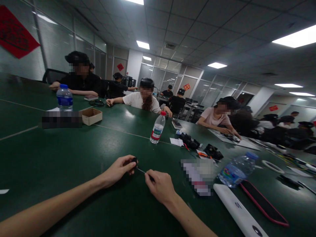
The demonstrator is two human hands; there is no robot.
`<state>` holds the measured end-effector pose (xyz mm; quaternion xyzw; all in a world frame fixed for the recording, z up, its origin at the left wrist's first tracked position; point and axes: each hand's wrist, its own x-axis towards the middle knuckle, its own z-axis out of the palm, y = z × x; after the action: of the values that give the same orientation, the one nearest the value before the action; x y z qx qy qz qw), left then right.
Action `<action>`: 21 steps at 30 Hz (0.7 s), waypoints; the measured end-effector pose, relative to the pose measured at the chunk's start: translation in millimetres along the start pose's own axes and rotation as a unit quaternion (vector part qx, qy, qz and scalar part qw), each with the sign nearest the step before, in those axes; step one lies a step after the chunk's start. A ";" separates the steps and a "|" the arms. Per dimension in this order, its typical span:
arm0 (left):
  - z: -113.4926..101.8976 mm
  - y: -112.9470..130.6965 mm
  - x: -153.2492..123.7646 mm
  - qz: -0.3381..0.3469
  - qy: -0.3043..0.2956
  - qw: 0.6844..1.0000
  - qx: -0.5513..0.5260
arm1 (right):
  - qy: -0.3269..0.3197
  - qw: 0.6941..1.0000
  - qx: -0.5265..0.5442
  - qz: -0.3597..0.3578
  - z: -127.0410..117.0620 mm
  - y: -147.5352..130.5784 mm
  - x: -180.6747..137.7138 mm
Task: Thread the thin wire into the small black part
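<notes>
My left hand (pixel 123 168) is closed around a small black part (pixel 134 160), pinched between thumb and fingers. Most of that part is covered, so its kind does not show. In my right hand (pixel 160 185) is a thin screwdriver (pixel 141 170), its dark handle largely hidden in the closed fingers. The slim metal shaft points left toward the black part. Whether the tip touches it, I cannot tell. Both hands are just above the green table (pixel 103 204).
Beyond my hands stands a red-capped water bottle (pixel 157 131). An open cardboard box (pixel 92 117) and a blue-capped bottle (pixel 64 98) are left. To the right lie a tilted bottle (pixel 237 171), a white device (pixel 237 207), a red-rimmed black object (pixel 264 202) and black parts (pixel 190 141). Several people sit around.
</notes>
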<state>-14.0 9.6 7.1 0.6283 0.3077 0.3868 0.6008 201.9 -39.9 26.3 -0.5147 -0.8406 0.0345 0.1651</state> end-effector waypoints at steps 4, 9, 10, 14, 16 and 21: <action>-0.1 -1.0 0.6 0.002 -0.002 1.000 0.001 | 0.013 1.000 -0.015 -0.005 -0.1 -0.3 0.4; -1.3 -4.5 1.8 0.002 -0.003 1.000 0.001 | 0.016 1.000 -0.001 -0.012 2.1 1.0 -0.3; -1.7 -4.7 1.9 0.001 -0.004 1.000 0.003 | 0.016 1.000 0.003 -0.014 2.8 1.5 -0.5; -2.8 -3.4 1.3 -0.005 -0.011 1.000 0.007 | 0.020 1.000 0.009 -0.017 3.9 2.4 -0.9; -2.8 -2.6 0.9 -0.008 -0.015 1.000 0.011 | 0.020 1.000 0.012 -0.014 3.2 1.9 -1.0; -2.4 -0.9 1.0 -0.008 -0.024 0.999 0.027 | 0.017 1.000 0.008 -0.006 1.7 -0.3 -1.8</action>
<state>-15.6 11.8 6.3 0.6509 0.3084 0.3587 0.5938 201.9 -41.5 24.3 -0.5092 -0.8402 0.0310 0.1838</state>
